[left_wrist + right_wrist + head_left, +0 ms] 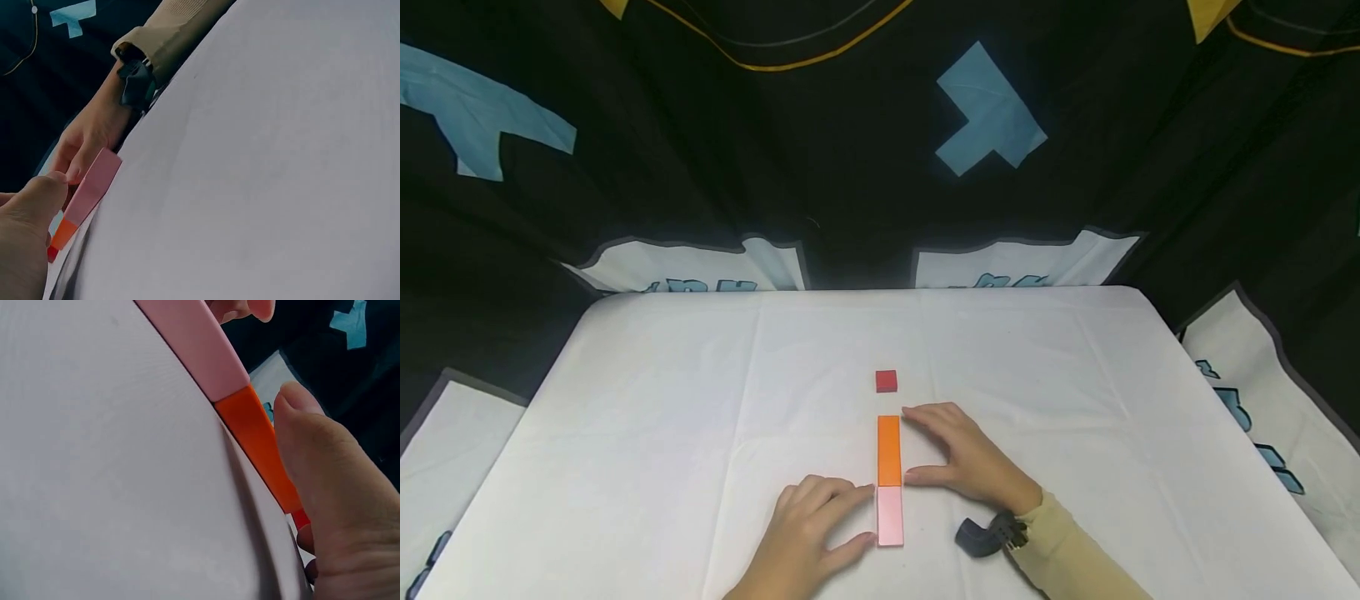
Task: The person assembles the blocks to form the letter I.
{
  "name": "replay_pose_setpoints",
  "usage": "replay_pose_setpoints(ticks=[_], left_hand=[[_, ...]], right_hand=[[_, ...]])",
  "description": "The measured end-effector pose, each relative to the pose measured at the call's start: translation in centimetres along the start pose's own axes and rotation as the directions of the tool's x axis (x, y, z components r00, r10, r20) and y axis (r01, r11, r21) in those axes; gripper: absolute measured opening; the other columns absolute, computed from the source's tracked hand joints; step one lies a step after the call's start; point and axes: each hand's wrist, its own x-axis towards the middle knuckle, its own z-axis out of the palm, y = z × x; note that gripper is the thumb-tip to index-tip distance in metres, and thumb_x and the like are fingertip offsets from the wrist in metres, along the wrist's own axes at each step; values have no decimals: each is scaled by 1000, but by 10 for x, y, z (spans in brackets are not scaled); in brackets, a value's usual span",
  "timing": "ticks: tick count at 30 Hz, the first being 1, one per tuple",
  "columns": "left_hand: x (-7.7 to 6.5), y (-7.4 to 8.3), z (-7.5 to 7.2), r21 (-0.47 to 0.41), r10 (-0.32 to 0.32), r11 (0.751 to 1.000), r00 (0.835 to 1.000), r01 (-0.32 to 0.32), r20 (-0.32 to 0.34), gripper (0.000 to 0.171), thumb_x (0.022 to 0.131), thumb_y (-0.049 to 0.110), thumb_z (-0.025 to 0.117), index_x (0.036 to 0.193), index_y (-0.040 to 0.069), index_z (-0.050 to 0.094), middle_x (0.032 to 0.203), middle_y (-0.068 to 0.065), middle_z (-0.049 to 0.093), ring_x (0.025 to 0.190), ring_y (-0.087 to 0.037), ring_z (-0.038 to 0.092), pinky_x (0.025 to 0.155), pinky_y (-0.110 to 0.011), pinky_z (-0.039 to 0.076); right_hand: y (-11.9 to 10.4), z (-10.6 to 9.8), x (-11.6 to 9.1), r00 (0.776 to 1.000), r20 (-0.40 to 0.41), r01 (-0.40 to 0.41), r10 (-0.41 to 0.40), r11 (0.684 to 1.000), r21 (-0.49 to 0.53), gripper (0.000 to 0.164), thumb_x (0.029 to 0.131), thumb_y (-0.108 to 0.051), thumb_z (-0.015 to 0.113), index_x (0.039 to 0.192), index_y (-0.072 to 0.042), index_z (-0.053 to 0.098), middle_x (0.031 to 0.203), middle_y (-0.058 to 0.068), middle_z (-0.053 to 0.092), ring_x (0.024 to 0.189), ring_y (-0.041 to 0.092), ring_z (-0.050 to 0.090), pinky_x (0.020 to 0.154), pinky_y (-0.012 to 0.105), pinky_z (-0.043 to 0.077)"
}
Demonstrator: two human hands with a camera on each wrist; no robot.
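Note:
An orange block (889, 451) and a pink block (891, 517) lie end to end in one straight line on the white table. Beyond the orange one, across a small gap, sits a red cube (886, 381). My left hand (811, 533) is at the left of the pink block, thumb and forefinger tips right at its long side. On the other side my right hand (962, 454) spreads thumb and forefinger along the orange block's right edge. The right wrist view shows the right thumb (331, 462) beside the orange block. Neither hand wraps around a block.
White cloth covers the table (647, 417), with faint creases. A dark curtain (700, 167) with blue and yellow shapes hangs behind it and at its sides. A dark wrist device (988, 533) is strapped at the right sleeve (1075, 550).

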Motion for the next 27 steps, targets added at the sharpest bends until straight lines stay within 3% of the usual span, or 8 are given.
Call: replay_pose_setpoints(ticks=[6, 16, 27], left_hand=[[-1, -6, -6, 34, -88, 996, 995, 87, 43, 51, 73, 35, 84, 121, 26, 69, 107, 17, 62, 101, -4, 55, 81, -32, 42], [-2, -18, -13, 50, -174, 984, 984, 173, 30, 50, 74, 29, 83, 122, 24, 69, 110, 16, 63, 104, -6, 55, 83, -34, 40], [-2, -26, -14, 54, -243, 969, 969, 240, 53, 49, 77, 30, 83, 123, 23, 69, 111, 15, 62, 107, -7, 55, 86, -35, 40]], right_hand=[[1, -3, -4, 1000, -14, -6, 5, 1000, -15, 83, 78, -64, 73, 147, -26, 47, 141, -10, 53, 129, 11, 47, 111, 42, 41], [-2, -3, -12, 998, -32, -61, 62, 998, 12, 85, 77, -62, 75, 149, -28, 44, 133, -15, 55, 125, 5, 45, 109, 40, 43], [-11, 3, -17, 996, -75, 56, -58, 998, -25, 89, 76, -59, 78, 149, -20, 44, 122, -14, 58, 120, 7, 46, 104, 40, 39]])
